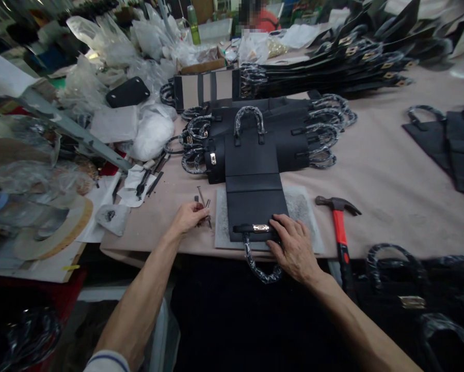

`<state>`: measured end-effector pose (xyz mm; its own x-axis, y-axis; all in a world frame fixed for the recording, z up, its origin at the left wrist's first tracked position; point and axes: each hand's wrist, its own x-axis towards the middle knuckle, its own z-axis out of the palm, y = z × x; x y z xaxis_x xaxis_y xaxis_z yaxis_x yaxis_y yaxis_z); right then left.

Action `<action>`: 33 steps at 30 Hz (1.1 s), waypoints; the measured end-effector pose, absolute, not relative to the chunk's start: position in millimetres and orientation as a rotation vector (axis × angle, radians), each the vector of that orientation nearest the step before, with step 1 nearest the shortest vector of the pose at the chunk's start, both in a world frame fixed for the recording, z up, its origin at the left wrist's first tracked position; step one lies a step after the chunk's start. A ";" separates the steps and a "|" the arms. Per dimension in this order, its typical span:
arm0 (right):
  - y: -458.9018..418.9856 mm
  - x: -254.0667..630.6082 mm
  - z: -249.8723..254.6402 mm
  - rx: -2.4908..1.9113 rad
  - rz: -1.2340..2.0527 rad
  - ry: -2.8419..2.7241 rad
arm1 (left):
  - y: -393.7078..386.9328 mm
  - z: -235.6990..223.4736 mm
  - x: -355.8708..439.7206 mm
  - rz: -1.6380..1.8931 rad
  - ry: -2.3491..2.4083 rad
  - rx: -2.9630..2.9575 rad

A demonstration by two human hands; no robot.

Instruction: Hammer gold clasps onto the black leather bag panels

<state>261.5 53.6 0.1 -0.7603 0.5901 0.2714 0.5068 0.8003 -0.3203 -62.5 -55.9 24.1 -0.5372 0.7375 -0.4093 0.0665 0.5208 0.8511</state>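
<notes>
Handbag panel flat on its slab under a resting hand

The black handbag panel (253,206) lies on a pale slab (306,219) at the table's near edge, its far end overlapping other bag pieces (293,150). It looks light and fairly stiff, likely to bend at the crosswise lines; the smooth face could slip or scuff. The side edges seem the best hold, clear of the gold-toned lock plate (261,228). The film-wrapped near handle (268,279) hangs over the edge and would probably swing when lifted. The right hand (293,245) rests on the panel beside the plate, fingers extended, gripping nothing visible. The left hand (187,216) pinches slim metal tools (201,193). A claw hammer (339,227) lies right of the slab on the dull pinkish-brown table covering (371,170). Beyond are crumpled plastic bags (146,36), a green bottle (193,26) and a person in red (268,21)
</notes>
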 end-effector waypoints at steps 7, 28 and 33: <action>52.9 260.1 -3.5 -0.848 0.330 -2.626 | -56.7 23.7 -11.4 1.669 1.601 0.480; 51.6 257.6 -7.0 -0.870 0.305 -2.640 | -56.3 -3.1 18.2 1.900 1.526 0.529; 51.2 257.4 -6.8 -0.856 0.311 -2.633 | -58.3 -1.3 16.2 1.891 1.573 0.560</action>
